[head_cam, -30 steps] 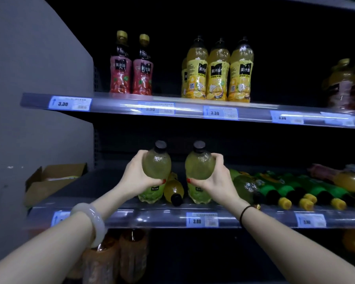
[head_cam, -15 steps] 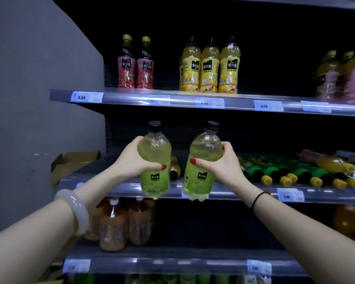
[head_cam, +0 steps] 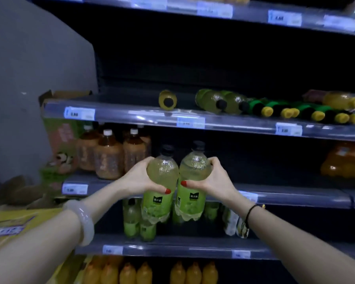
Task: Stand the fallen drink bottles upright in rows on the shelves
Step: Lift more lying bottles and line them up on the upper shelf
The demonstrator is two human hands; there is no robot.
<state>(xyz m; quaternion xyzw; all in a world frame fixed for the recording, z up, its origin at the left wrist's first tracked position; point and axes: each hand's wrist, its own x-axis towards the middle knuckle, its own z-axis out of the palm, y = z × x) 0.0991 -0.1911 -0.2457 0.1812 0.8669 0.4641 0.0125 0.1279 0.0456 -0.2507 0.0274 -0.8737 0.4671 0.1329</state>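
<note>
Shop shelving (head_cam: 250,11) stands dim in front of me, and nearest to me are my two hands with a bottle each. My left hand (head_cam: 137,179) is wrapped round the left bottle (head_cam: 164,171) and my right hand (head_cam: 217,177) round the right bottle (head_cam: 193,171). Both bottles are upright, black caps up, bellies touching, held in the air clear of any shelf. A second ago I had these two on the upper shelf (head_cam: 131,114) among the fallen ones. Half a second ago they were off its lip, and now they hang level with the middle shelf (head_cam: 295,196), my head tipped down after them. I take that to mean they belong with their own kind: just behind and below them, green bottles (head_cam: 131,218) with what looks like the same label stand on the lower shelf (head_cam: 172,245). Neither is set down yet. A yellow carton (head_cam: 19,226) sits by my left forearm, and orange bottles (head_cam: 193,273) line the bottom. Brown bottles (head_cam: 109,160) stand on the middle shelf, left of my grip. Farther up lies the work left: one bottle (head_cam: 167,100) with its cap toward me, then a row of fallen bottles (head_cam: 275,108) to its right. Beyond, at the left, a cardboard box (head_cam: 66,95) sits against a grey wall (head_cam: 29,58).
</note>
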